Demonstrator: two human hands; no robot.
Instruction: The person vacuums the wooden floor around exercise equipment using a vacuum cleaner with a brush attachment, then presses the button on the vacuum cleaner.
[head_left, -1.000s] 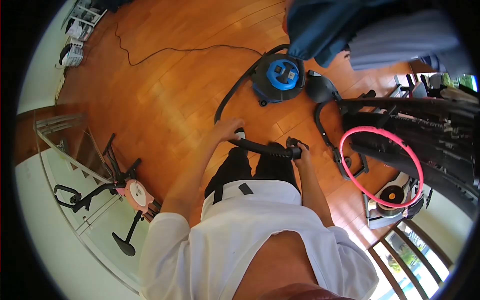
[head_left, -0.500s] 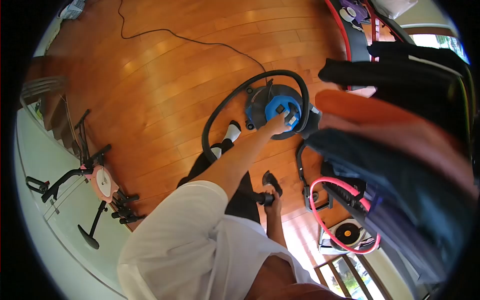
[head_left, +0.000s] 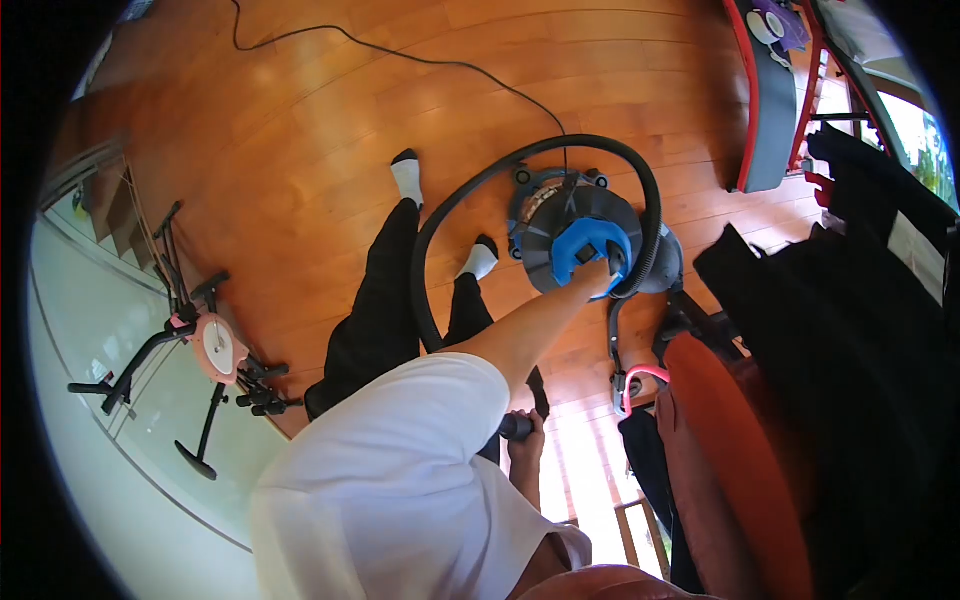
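Observation:
A canister vacuum cleaner (head_left: pixel 545 240) with a dark body, a blue top and small wheels is in front of me. My left hand (head_left: pixel 597 278) reaches down, its fingers wrapped round the handle on the blue top. A black hose (head_left: pixel 520 152) arches over the vacuum and runs back towards my legs. Lower down, partly behind my left arm, my right hand (head_left: pixel 528 437) is closed around the black hose end (head_left: pixel 516 426). A dark nozzle-like piece (head_left: pixel 540 393) shows just beyond that hand, mostly hidden.
A power cord (head_left: pixel 420 60) trails across the wooden floor. Dark and orange clothes (head_left: pixel 730 430) hang close on my right, with a pink hoop (head_left: pixel 645 372) partly behind them. An exercise bike (head_left: pixel 215 345) stands left by a glass panel. A red-edged padded bench (head_left: pixel 770 120) is far right.
My view has shifted, and my feet stand farther apart. The vacuum appears larger and farther right, with my left hand still on its handle. The hanging clothes now cover most of the hoop.

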